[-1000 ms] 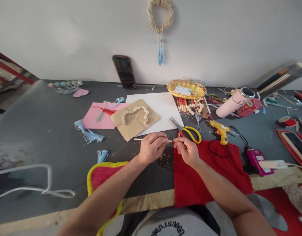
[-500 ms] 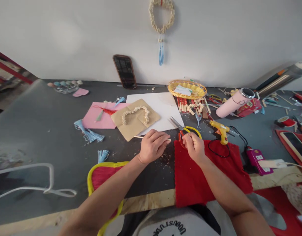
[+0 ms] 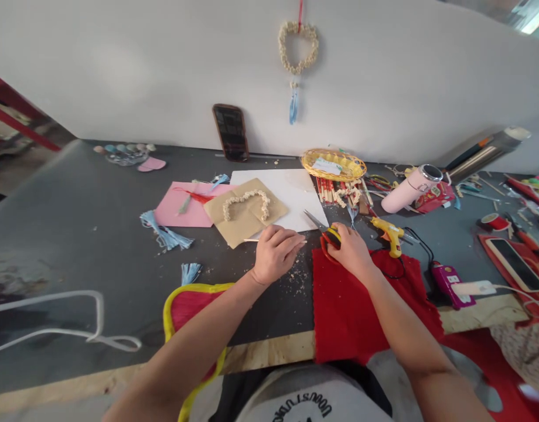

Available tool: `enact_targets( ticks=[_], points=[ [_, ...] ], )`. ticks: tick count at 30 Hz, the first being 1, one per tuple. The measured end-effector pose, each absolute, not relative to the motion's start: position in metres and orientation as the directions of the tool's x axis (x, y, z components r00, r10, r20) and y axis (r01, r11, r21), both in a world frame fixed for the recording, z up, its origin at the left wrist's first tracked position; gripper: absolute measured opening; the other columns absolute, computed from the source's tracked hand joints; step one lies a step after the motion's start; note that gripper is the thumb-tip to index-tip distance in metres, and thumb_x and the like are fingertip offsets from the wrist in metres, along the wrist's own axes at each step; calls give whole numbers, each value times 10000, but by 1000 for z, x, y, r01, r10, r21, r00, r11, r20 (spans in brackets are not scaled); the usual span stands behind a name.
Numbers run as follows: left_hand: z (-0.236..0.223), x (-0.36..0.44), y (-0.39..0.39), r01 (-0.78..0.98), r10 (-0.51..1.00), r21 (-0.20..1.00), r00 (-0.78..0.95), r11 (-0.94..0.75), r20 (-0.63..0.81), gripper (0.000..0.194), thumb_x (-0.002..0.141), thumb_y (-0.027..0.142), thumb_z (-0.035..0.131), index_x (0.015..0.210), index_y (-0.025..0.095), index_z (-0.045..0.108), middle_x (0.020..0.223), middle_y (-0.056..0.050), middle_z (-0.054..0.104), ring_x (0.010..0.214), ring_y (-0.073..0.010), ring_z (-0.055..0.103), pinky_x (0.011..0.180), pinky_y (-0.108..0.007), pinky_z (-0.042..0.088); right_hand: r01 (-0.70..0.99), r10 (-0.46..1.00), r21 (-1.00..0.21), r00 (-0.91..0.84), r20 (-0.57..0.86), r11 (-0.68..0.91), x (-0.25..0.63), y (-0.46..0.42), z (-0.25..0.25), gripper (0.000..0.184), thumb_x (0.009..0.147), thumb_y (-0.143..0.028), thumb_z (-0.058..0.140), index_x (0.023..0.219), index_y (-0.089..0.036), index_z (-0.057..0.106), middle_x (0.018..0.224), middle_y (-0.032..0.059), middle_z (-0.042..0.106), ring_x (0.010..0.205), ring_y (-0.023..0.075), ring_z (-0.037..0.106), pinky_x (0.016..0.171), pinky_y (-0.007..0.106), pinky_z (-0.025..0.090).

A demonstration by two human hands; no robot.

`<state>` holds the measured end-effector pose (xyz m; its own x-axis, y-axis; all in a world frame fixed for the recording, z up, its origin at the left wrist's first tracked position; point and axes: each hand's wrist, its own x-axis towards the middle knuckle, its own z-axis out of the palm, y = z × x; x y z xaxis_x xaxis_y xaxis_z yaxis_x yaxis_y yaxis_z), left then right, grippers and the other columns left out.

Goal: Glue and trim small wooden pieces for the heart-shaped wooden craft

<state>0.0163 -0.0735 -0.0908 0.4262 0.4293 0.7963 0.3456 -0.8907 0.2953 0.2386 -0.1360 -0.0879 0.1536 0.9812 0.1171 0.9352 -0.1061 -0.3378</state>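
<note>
My left hand (image 3: 273,253) pinches a thin wooden stick (image 3: 252,240) that lies level over the dark table (image 3: 76,234). My right hand (image 3: 351,249) is closed over the yellow and red handles of the scissors (image 3: 324,230), whose blades point up and left. It rests at the top edge of a red cloth (image 3: 357,310). Light crumbs lie scattered between the two hands.
A brown paper with a beaded arch (image 3: 245,202) lies on white and pink sheets. Blue tassels (image 3: 166,234) are to the left. A yellow glue gun (image 3: 388,233), a basket (image 3: 333,164), a pink bottle (image 3: 408,189) and a phone (image 3: 515,264) are to the right.
My right hand has left the end of the stick, moved up and right, and closed on the scissors' handles. My left hand has kept hold of the stick.
</note>
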Motion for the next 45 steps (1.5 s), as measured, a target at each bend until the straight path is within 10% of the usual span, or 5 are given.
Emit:
enact_targets(
  ticks=[8, 19, 45],
  points=[
    [-81, 12, -78, 262, 482, 407, 408, -875, 775, 129, 891, 153, 590, 998, 174, 660, 867, -69, 721, 751, -136, 669, 673, -236, 528, 408, 930, -907, 282, 233, 104, 223, -141, -77, 702, 794, -409, 668, 1395, -257, 338, 1069, 60, 622, 815, 168, 628, 752, 337, 554],
    [-63, 3, -82, 246, 700, 659, 340, -710, 628, 138, 896, 126, 553, 979, 170, 653, 843, -59, 712, 720, -130, 660, 656, -225, 515, 709, 884, -590, -101, 457, 386, 205, -158, -87, 640, 779, -398, 715, 1351, -231, 479, 1022, 88, 521, 935, 241, 577, 815, 395, 556],
    [-64, 8, -85, 37, 607, 657, 424, -753, 672, 92, 850, 117, 593, 897, 177, 644, 781, -44, 732, 594, -107, 621, 567, -209, 480, 689, 879, -571, -219, 423, 446, 204, -161, -79, 679, 804, -513, 677, 1375, -208, 469, 1061, 117, 558, 1013, 263, 576, 884, 420, 547]
  ],
)
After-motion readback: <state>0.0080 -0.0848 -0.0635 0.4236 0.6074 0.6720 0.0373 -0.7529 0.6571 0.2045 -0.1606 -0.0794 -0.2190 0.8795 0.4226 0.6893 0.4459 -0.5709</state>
